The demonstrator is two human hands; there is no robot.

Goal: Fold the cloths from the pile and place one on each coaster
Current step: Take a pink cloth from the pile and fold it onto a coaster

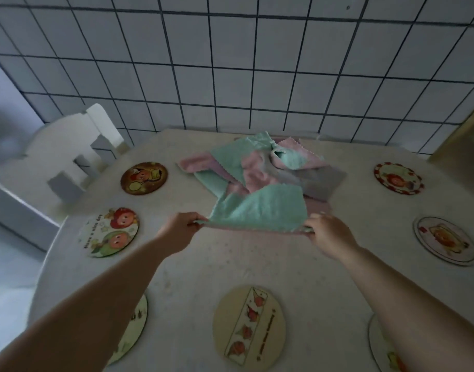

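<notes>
A round table (230,264) is seen from above, w/ a white chair (69,157) at the far left and a tiled wall (230,63) behind. Seven coasters are laid around the edge, all bare so far, e.g. the near coaster (249,327) right below the hands. The pile of cloths (260,167) is heaped at the far side, pink/green/grey mixed. One green cloth (260,208) is held up off the table btw pile and person: its near edge is stretched left-right, far part sagging back toward the pile. The left hand (179,232) is pinched on the left corner, the right hand (328,233) is pinched on the right corner, both about equally close. Probably the fold gets made along that left-right axis, then it's dropped on a coaster, the near one looks handiest imo.
</notes>
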